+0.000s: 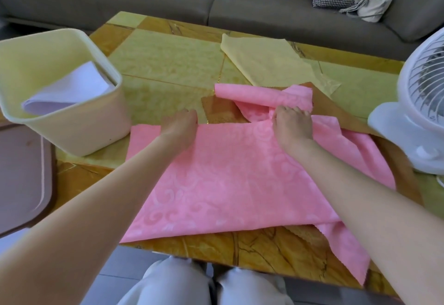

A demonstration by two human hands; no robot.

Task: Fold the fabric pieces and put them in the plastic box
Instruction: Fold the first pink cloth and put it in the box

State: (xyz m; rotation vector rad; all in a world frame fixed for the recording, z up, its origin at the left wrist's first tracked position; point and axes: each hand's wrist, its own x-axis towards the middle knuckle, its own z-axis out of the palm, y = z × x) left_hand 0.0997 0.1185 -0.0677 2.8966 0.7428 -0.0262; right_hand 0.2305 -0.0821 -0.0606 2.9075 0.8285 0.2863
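- Pink fabric [235, 180] lies on the table [168, 59], long axis left to right, far flap curled over.
- Right hand [293, 127] fingers pinch that flap.
- Left hand [179, 125] on far edge; grip unclear.

A brown fabric [336, 115] is largely covered by the pink fabric [240, 184]. Left of the pink fabric, a white fabric [72, 88] is half hidden by the plastic box [72, 134] wall; right of it, a white fan [420, 103] is cut off. At its far edge, the fingertips of the left hand [179, 128] are hidden.
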